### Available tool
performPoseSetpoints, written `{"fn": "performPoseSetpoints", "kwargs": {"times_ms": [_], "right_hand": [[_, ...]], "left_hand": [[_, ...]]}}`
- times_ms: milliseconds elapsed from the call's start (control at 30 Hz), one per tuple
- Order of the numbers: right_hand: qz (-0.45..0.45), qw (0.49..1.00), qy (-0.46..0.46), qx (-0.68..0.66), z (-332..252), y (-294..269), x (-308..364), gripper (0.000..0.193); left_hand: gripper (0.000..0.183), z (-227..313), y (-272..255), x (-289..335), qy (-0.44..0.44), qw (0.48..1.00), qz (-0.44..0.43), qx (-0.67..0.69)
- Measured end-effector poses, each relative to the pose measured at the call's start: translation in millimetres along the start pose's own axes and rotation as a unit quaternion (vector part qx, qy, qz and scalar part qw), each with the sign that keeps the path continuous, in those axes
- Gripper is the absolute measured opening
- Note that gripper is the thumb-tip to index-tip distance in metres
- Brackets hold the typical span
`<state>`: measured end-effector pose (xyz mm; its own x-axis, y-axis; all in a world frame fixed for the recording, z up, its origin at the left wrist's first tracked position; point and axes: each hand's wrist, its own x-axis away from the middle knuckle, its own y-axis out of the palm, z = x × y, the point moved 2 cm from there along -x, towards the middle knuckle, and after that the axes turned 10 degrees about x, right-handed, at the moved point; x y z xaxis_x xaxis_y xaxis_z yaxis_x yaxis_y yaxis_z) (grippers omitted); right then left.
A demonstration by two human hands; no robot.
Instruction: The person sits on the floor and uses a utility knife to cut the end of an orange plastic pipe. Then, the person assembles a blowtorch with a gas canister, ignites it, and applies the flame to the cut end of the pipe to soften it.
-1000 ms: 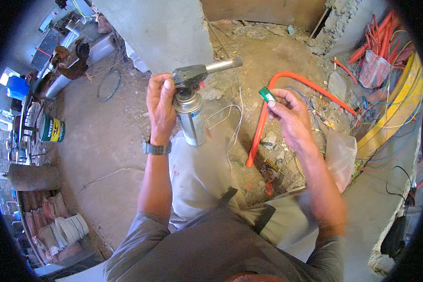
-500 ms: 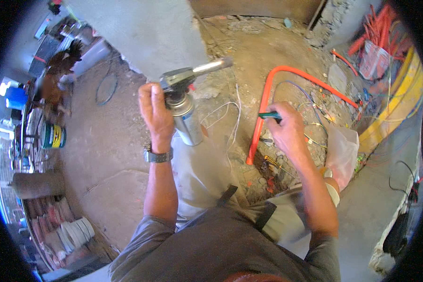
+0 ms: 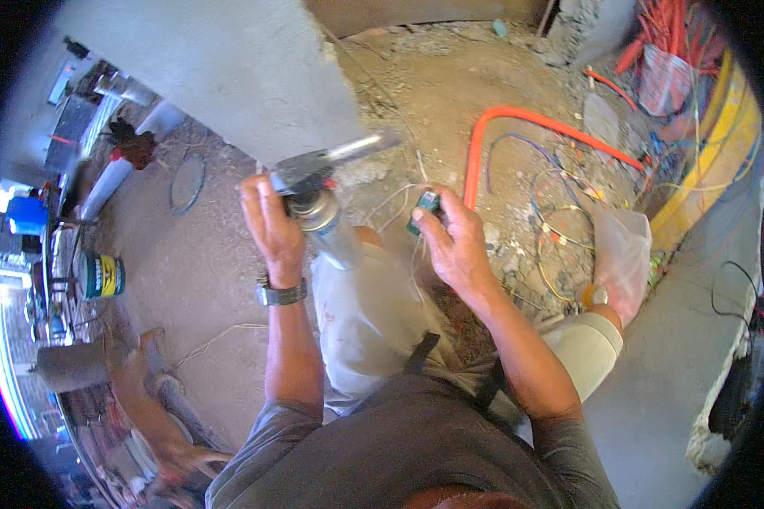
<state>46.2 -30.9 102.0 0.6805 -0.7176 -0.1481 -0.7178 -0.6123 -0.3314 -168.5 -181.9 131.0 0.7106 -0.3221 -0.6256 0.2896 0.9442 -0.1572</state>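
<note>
My left hand (image 3: 273, 222) grips a gas blowtorch (image 3: 321, 204), a silver canister with a black head, around its upper part. The metal nozzle tube points right and slightly up; no flame shows. My right hand (image 3: 460, 243) pinches a small green box-shaped thing (image 3: 425, 210) between thumb and fingers, a short way right of the canister. I cannot make out its exact kind. Just beyond that hand lies an orange pipe (image 3: 518, 114) with a rounded bend, on the dirt floor; my hand hides its near end.
Loose wires (image 3: 542, 212) and rubble lie to the right, beside a pale plastic bag (image 3: 620, 254) and yellow tubing (image 3: 705, 187). A grey slab (image 3: 221, 76) stands ahead. A green bucket (image 3: 102, 276) stands left. A brown animal (image 3: 148, 407) is at lower left, a bird (image 3: 133, 146) farther off.
My right hand has moved left, away from the orange pipe toward the torch, with the green thing in it. The torch has shifted slightly left and down in view. A brown animal has appeared at lower left.
</note>
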Motion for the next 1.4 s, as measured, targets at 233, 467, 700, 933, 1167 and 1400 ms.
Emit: {"fn": "performPoseSetpoints", "kwargs": {"times_ms": [233, 467, 700, 933, 1167, 1400], "right_hand": [[0.015, 0.974, -0.051, -0.218, -16, 15, -29, 0.03], [0.026, 0.988, -0.059, -0.139, -19, 21, -32, 0.02], [0.095, 0.991, -0.076, -0.06, -24, 17, -52, 0.031], [0.072, 0.985, -0.138, -0.075, -21, 23, -67, 0.032], [-0.018, 0.905, 0.058, -0.422, 16, 34, -56, 0.043], [-0.014, 0.968, -0.003, -0.252, 51, 74, -4, 0.087]], "left_hand": [[0.023, 6, -8, 4, 0.055, 0.995, -0.016, -0.076], [0.029, 8, -6, 5, 0.008, 1.0, 0.005, 0.01], [0.03, 7, -9, 7, 0.058, 0.995, 0.003, -0.084], [0.031, 14, -9, 6, 0.036, 0.997, 0.025, -0.061], [0.023, 17, -6, 3, -0.011, 1.0, -0.012, -0.013], [0.02, 49, 63, -35, 0.022, 0.993, 0.029, 0.114]]}}
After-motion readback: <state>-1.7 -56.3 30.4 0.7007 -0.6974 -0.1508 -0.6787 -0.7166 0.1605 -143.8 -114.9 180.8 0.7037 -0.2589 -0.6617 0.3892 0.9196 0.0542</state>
